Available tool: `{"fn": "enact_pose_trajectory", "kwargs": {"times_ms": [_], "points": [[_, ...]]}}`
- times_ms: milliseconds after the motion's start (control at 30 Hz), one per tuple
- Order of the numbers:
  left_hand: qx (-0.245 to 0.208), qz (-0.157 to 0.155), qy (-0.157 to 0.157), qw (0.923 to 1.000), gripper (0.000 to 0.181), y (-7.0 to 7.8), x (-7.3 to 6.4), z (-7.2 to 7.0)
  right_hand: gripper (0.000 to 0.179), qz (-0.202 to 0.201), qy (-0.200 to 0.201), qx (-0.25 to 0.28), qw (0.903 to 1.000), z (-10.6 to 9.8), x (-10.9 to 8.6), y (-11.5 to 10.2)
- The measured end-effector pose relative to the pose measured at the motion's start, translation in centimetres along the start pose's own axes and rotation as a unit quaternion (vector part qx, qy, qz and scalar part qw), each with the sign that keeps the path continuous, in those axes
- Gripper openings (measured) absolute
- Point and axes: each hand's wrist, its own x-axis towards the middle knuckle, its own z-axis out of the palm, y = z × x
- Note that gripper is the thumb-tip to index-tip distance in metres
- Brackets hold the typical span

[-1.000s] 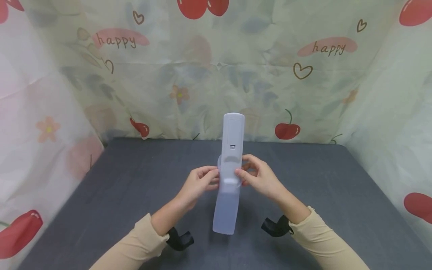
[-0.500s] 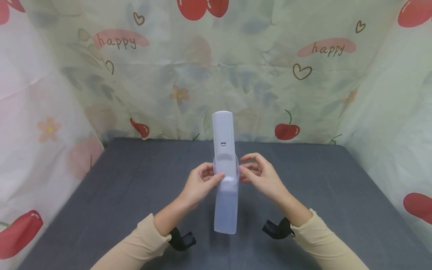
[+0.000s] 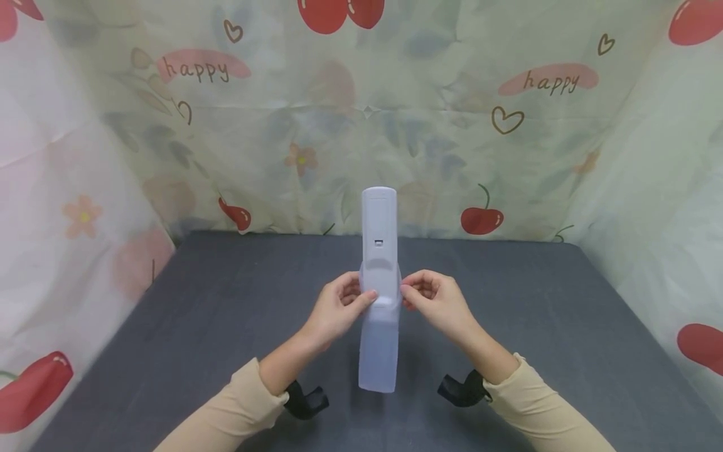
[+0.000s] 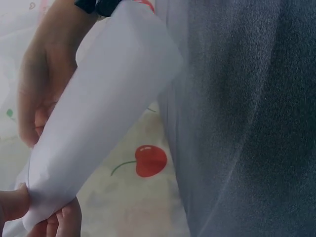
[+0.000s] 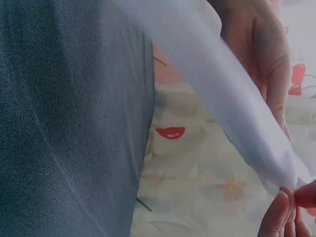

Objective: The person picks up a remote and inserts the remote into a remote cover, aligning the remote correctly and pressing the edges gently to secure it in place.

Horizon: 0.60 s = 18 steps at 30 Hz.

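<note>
A long white plastic device with a small dark slot stands nearly upright in front of me; its exact kind is unclear. Its lower section is frosted and see-through, and a rounded part shows at both sides of its middle. My left hand grips that middle, thumb on the near face, fingers behind. At the right edge, thumb and fingertips of my right hand pinch the rim. In the right wrist view the pinching right hand is at the lower right; the left wrist view shows the frosted section large.
A dark grey table lies under the hands. Patterned cloth with cherries and lettering hangs behind it and along both sides. Black straps sit at both wrists, by the beige sleeves.
The device has shifted left overall and straightened. My left thumb has come onto its near face. My right thumb has left that face, and the right fingers have drawn together at the right rim.
</note>
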Motion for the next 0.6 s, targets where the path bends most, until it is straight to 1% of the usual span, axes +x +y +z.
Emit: {"fn": "enact_pose_trajectory", "kwargs": {"times_ms": [133, 300, 500, 600], "points": [[0.031, 0.028, -0.003, 0.9991, 0.032, 0.11, 0.01, 0.07, 0.014, -0.006, 0.029, -0.001, 0.9996, 0.19, 0.05, -0.09], [0.052, 0.053, -0.015, 0.9971, 0.033, 0.11, -0.07, 0.13, 0.013, -0.007, 0.053, -0.015, 0.9984, 0.33, 0.07, -0.15], [0.071, 0.061, -0.027, 0.9953, 0.033, 0.15, -0.23, 0.19, 0.010, -0.012, 0.072, 0.005, 0.9973, 0.59, 0.21, -0.13], [0.075, 0.057, -0.032, 0.9950, 0.033, 0.31, -0.25, 0.15, 0.009, -0.014, 0.077, 0.007, 0.9969, 0.72, 0.25, -0.24]]}}
